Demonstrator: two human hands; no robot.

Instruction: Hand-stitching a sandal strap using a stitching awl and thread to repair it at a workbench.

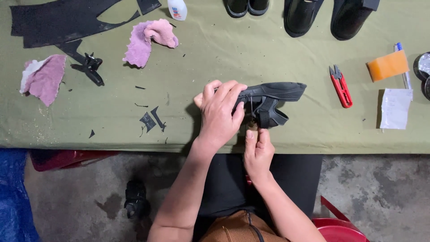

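Head view: left hand (220, 112) fingers clasp black sandal (268, 101); right hand (257, 154) fingers pinch small tool (252, 126).

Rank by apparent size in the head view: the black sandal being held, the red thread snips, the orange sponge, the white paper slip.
1. black sandal, clearly largest.
2. white paper slip.
3. orange sponge and red thread snips look about alike; not ranked.

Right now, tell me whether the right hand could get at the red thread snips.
Probably yes. The right hand pinches a small tool under the black sandal, so it must let go first; bare cloth lies between it and the red thread snips.
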